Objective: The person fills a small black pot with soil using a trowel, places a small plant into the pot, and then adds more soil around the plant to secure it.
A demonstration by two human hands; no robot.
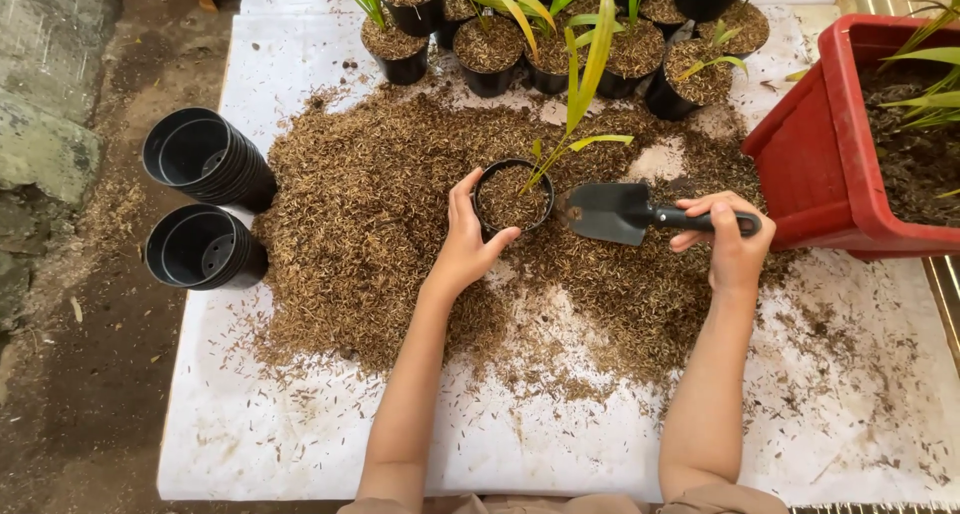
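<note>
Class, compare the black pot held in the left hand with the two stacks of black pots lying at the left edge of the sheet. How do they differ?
The held pot stands upright; the stacked pots lie on their sides. It holds husk mix and a green seedling; they show bare insides. The left hand grips it; nothing touches them. All are round black plastic.

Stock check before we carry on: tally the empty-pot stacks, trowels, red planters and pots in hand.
Stack of empty black pots: 2
Black trowel: 1
Red planter: 1
Seedling pot in the left hand: 1
Total: 5
</note>
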